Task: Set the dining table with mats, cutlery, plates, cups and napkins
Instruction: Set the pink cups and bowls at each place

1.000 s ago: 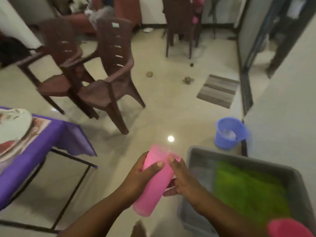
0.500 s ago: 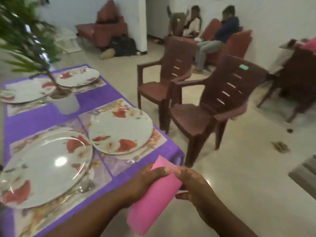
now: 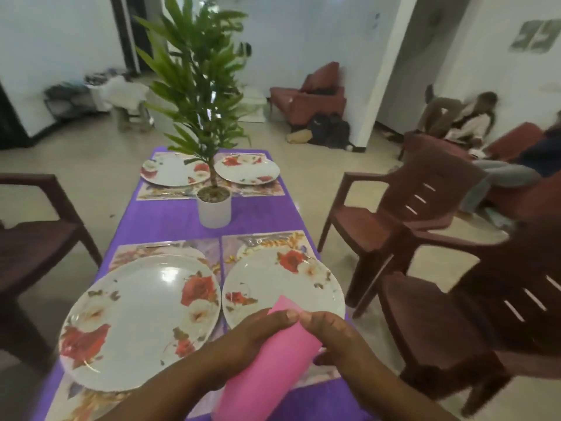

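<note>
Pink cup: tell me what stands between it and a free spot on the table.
Both hands, left and right, hold the pink cup over the near right plate. That plate and its mat cover the table beneath; bare purple cloth lies beyond them, around the potted plant. Nothing else visibly blocks.

I am looking at a room with white walls point(image 3: 60, 41) and a pale shiny floor point(image 3: 91, 165). Two brown plastic chairs point(image 3: 403, 208) are standing at the right of the frame, and another one point(image 3: 33, 238) is showing at the left edge. A red sofa point(image 3: 312, 98) is sitting against the far wall in the upper middle, with dark bags point(image 3: 331, 132) lying on the floor beside it. People are sitting at the upper right.
</note>
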